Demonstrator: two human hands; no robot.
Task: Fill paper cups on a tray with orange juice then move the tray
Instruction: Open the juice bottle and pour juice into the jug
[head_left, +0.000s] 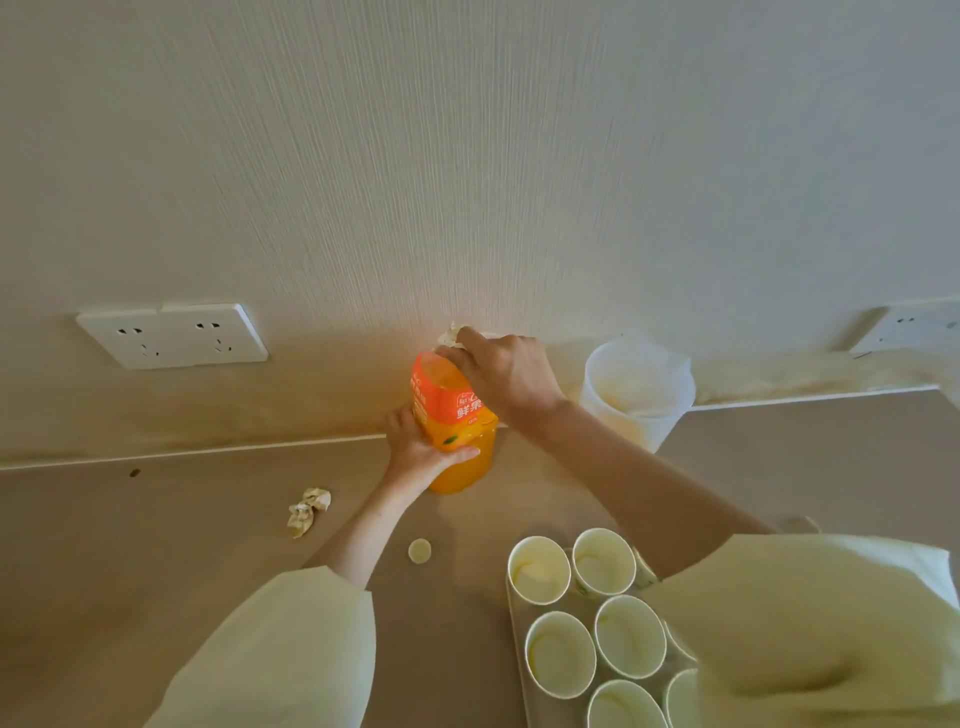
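Note:
An orange juice bottle (457, 436) with an orange label stands on the counter near the wall. My left hand (421, 447) grips its lower body from the left. My right hand (501, 371) is curled over the bottle's top and pinches a crumpled tissue (453, 333) there; the bottle's mouth is hidden under it. Several white paper cups (628, 636) stand on a pale tray (517, 618) at the lower right, partly covered by my right sleeve. The cups look empty. A small round cap (420, 551) lies on the counter left of the tray.
A translucent white container (636, 389) stands against the wall right of the bottle. Another crumpled tissue (309, 512) lies on the counter to the left. Wall sockets sit at the left (171, 336) and far right (909, 327).

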